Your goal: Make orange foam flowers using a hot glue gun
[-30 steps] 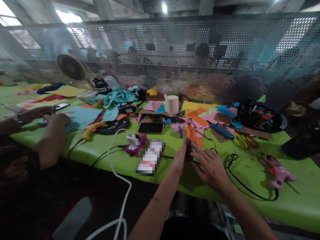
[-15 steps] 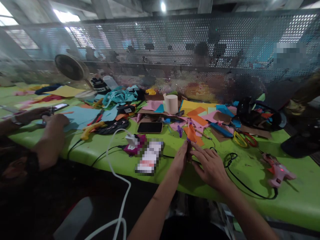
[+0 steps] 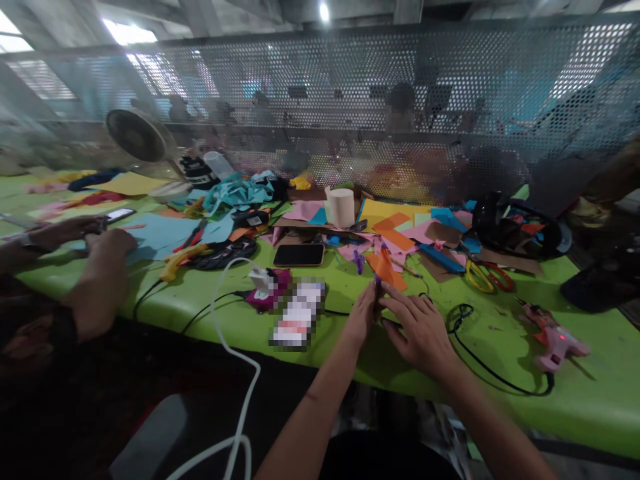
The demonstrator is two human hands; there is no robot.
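Note:
My left hand (image 3: 364, 312) and my right hand (image 3: 417, 325) meet at the near middle of the table. Between their fingertips is a small piece with a purple tip (image 3: 378, 281); the rest is covered by the fingers. The left fingers are closed on it, and the right fingertips press against it from the other side. Just beyond lie an orange paper piece (image 3: 387, 268) and a loose purple scrap (image 3: 358, 262). To the left of my hands is a lit phone (image 3: 299, 315), its screen blurred out.
A pink glue gun (image 3: 557, 340) with a black cord lies at right, near yellow- and red-handled scissors (image 3: 481, 276). A white roll (image 3: 341, 207) stands among paper scraps. A dark phone (image 3: 299, 255) and purple power adapter (image 3: 267, 291) are at left. A co-worker's hands (image 3: 107, 243) work farther left.
The view has shifted very slightly. My hands stay together around the small piece, with only slight finger movement.

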